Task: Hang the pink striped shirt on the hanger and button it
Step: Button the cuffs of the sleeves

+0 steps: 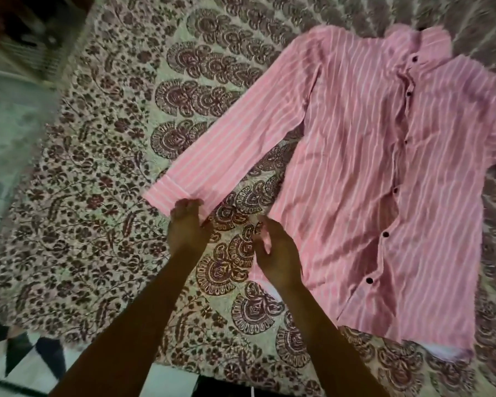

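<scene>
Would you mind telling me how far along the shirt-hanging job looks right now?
Barely started. Done: the pink striped shirt lies spread flat on the patterned bedspread, its dark buttons down the front. In hand: the left hand pinches the sleeve cuff; the right hand hovers beside the hem. Left: no hanger is in view, so hanging and buttoning remain.

— What colour is the shirt?
— Pink, with thin white stripes running down the body and along the sleeve. The buttons down the front are dark — black, as far as the blur lets me judge.
— And the cloth under it?
— The bedspread is pale cream, printed in maroon: small flowers and leaves, plus rings of large paisley shapes.
— Anything else?
— The floor at the lower left has black triangles on white.
</scene>
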`<state>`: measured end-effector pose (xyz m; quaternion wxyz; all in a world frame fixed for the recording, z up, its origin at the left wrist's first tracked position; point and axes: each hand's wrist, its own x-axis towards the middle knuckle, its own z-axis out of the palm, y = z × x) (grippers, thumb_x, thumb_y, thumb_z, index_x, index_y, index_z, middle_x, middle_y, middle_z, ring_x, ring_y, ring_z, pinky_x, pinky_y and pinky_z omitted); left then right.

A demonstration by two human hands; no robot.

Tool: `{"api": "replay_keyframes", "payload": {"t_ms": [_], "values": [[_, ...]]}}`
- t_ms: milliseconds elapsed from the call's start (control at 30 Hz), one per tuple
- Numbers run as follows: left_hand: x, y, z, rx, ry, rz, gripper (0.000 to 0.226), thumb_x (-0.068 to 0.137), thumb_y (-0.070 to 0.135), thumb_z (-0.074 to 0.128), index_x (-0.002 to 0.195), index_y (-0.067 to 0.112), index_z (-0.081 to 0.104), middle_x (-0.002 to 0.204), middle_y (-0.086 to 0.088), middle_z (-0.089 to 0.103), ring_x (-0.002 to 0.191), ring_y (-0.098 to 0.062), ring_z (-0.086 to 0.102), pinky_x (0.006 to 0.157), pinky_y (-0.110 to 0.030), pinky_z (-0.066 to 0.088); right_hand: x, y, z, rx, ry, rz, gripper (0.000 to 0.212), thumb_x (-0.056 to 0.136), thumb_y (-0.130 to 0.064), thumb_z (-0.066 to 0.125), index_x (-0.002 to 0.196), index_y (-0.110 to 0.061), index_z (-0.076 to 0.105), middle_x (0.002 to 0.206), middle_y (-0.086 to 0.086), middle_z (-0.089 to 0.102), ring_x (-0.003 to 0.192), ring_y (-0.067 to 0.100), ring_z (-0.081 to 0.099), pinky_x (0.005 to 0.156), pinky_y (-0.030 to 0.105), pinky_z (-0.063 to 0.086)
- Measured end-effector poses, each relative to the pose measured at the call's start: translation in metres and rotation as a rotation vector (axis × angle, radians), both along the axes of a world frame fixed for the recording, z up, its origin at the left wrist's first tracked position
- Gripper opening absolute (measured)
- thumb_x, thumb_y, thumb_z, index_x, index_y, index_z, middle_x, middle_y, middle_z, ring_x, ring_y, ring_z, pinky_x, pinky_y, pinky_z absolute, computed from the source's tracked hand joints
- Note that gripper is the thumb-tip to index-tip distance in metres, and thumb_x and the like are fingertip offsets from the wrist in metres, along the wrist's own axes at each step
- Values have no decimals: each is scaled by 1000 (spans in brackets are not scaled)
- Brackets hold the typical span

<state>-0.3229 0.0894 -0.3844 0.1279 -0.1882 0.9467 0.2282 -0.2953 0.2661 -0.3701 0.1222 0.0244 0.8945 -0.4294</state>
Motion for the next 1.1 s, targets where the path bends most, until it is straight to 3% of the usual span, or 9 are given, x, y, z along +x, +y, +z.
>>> {"api": "replay_keyframes", "payload": {"t_ms": [267,367,500,600,667,800,900,1000,1100], "values": [[-18,-24,-7,-120,119,-33,30,82,22,49,103,4,63,102,-21,64,87,-37,62,67,-40,47,2,-27,-24,-42,-11,57,49,85,-29,38,129,-11,52,124,8,61,110,23,60,93,28,46],[-22,-30,14,219,175,36,32,84,21,44,102,-1,58,87,-23,65,70,-31,60,58,-39,47,1,-38,-17,-130,-45,11,46,83,-20,45,126,-9,54,116,10,64,107,24,61,91,27,46],[-18,-26,71,755,174,242,16,90,1,40,88,10,53,79,-3,54,68,-15,52,55,-26,49,-1,-59,3,-356,-189,-227,47,85,-36,51,124,-10,53,118,7,64,107,18,61,94,33,49],[-14,-27,102,975,135,346,20,84,-1,45,75,16,51,79,-3,56,73,-17,51,65,-29,45,-8,-78,24,-738,-364,-435,29,89,-32,59,114,-22,49,108,-7,61,96,-3,61,88,21,50],[-11,-33,106,1022,90,393,20,85,1,46,75,17,53,73,5,60,69,-13,55,64,-27,47,-13,-85,25,-827,-419,-538,21,89,-30,60,106,-21,53,102,-5,63,93,9,62,90,35,51],[-1,-44,82,807,121,348,23,91,4,48,110,16,45,88,4,62,70,-5,61,54,-23,52,-17,-84,12,-567,-211,-742,8,83,-13,63,86,-13,55,79,5,61,73,20,57,78,46,52],[12,-51,47,537,165,195,30,86,1,53,113,12,44,97,-6,64,73,-13,64,57,-26,55,-4,-73,1,-413,-89,-714,16,79,-9,67,92,-4,60,76,6,56,66,9,50,70,30,46],[22,-52,13,280,117,-25,20,81,1,54,97,9,61,106,-16,63,90,-29,63,79,-38,54,11,-65,-6,-298,-74,-591,21,81,-3,65,102,2,65,84,7,63,69,-2,51,66,16,41],[33,-44,-2,42,67,-150,24,82,8,57,104,12,66,122,-15,50,111,-29,51,95,-36,43,23,-63,-17,-246,-72,-523,21,83,-4,64,104,1,67,89,12,67,83,13,59,73,13,43]]}}
